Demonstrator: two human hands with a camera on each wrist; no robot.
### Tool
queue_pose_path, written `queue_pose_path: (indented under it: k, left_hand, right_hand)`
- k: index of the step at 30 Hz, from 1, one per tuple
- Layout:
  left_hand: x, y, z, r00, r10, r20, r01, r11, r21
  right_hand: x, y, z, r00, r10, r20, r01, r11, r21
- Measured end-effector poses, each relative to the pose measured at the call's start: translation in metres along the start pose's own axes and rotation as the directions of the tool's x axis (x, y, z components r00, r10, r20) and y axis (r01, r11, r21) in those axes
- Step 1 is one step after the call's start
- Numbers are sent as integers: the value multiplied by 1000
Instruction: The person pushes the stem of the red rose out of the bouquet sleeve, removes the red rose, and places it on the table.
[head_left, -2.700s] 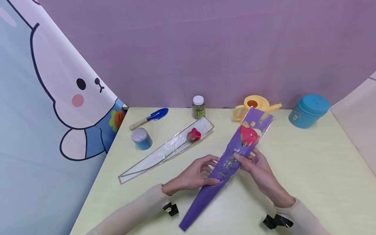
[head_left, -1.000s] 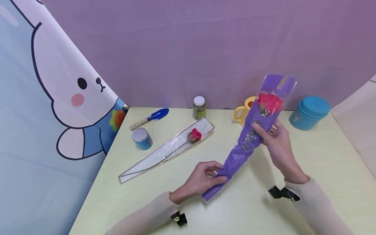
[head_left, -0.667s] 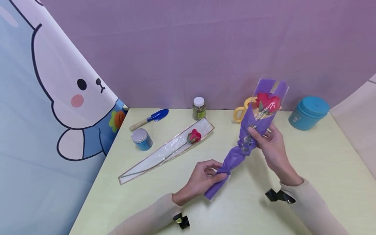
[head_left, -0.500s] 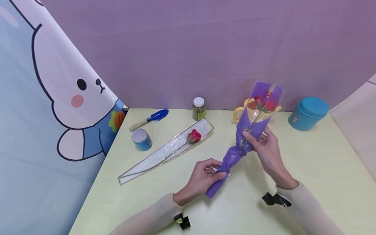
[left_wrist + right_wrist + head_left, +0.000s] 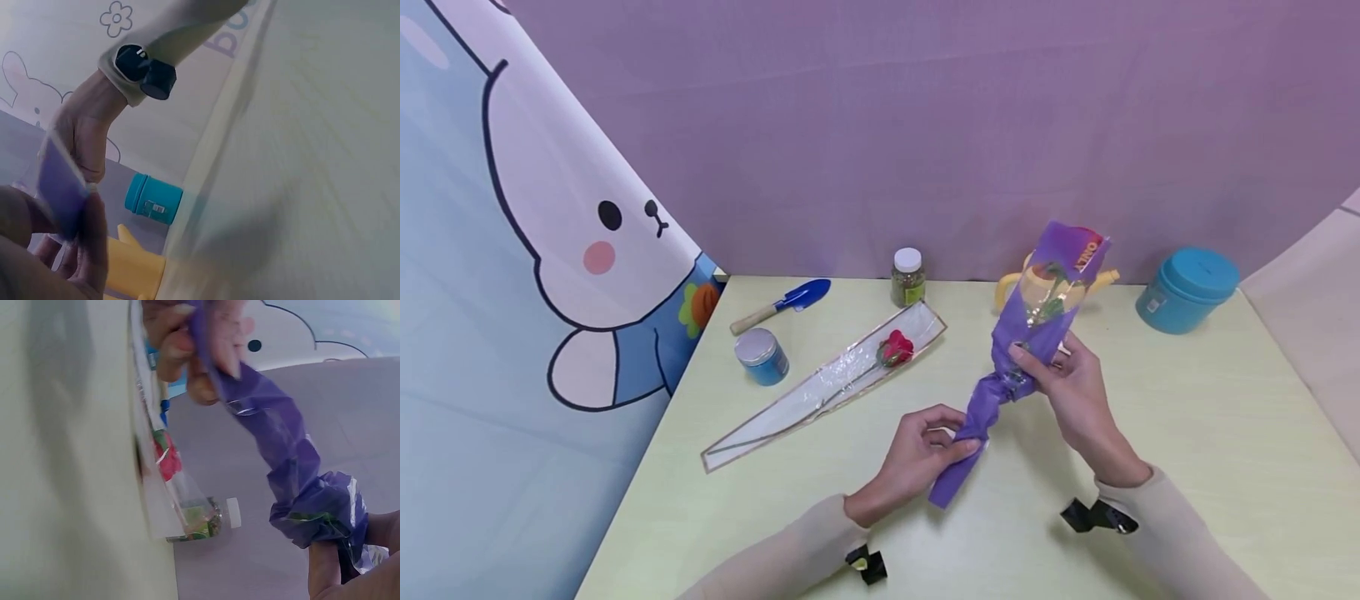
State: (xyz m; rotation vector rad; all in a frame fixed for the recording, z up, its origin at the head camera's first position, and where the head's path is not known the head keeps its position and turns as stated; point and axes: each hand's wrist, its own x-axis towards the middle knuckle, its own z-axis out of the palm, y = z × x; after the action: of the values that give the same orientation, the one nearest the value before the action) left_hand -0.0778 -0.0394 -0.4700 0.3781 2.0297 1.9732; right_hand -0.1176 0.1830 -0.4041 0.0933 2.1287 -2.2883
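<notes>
I see my left hand (image 5: 925, 454) low over the desk's (image 5: 1187, 400) near middle, fingers and thumb pinching the narrow bottom end of the purple wrapped flower (image 5: 1026, 333). My right hand (image 5: 1063, 383) is raised higher, wrist bent back, fingers curled around the twisted middle of the wrap. The flower tilts up towards the far edge, in front of the yellow watering can (image 5: 1011, 283). A clear-wrapped rose (image 5: 850, 371) lies left of centre.
</notes>
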Motion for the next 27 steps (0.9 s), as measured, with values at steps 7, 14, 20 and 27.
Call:
queue_pose_path:
  k: [7,14,20,27]
  left_hand:
    - [-2,2,-2,999,-6,43,2,997,81]
    - [-5,2,-5,995,0,97,-8,997,81]
    - [-3,2,-8,987,0,162,-16,995,96]
    - [11,17,-16,977,14,213,-60,975,212]
  right_hand:
    - [5,-11,-10,1000,1,3,-1,992,123]
    - [14,-29,-25,1000,-5,-29,13,961,275]
    - [16,-39,-32,998,-50,-45,61,955,292]
    - [12,-34,-25,994,-102,-46,109,972,207]
